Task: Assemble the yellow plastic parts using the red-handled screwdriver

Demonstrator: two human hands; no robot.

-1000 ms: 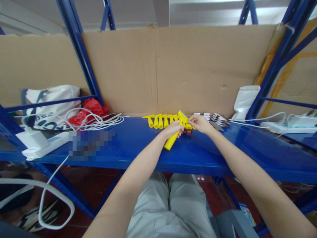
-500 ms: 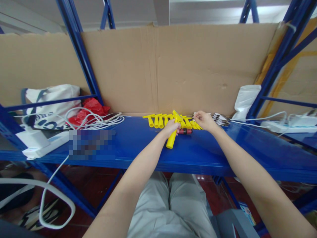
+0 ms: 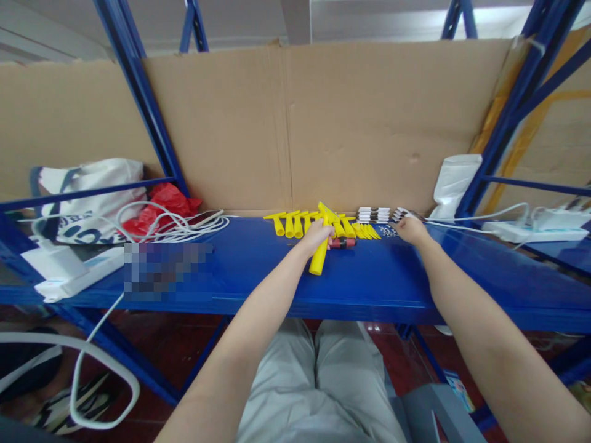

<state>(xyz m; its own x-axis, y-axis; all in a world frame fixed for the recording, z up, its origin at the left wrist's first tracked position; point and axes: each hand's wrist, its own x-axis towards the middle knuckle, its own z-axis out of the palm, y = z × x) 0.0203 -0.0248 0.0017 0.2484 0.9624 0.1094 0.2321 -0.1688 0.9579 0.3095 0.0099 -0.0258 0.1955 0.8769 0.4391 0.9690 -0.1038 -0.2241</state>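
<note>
The left hand (image 3: 319, 235) held a yellow tool (image 3: 316, 263) — fingers clamped around it. The right hand (image 3: 410, 230) lay beside small metal pieces (image 3: 388, 231) — its fingers' state indiscernible.

Yellow tool (image 3: 317, 261), yellow handles (image 3: 298, 229), red-and-black screwdriver (image 3: 344, 243), blue shelf (image 3: 369, 274), tan cardboard (image 3: 323, 129), navy-lettered white bag (image 3: 108, 172)

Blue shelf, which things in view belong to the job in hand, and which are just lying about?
Likely the job: yellow handle in the left hand, row of yellow handles, small silvery pieces beside the right hand, white stack, red-and-black tool.

Likely lying about: red plastic bag, lettered white bag, white cables, white pouch.
</note>
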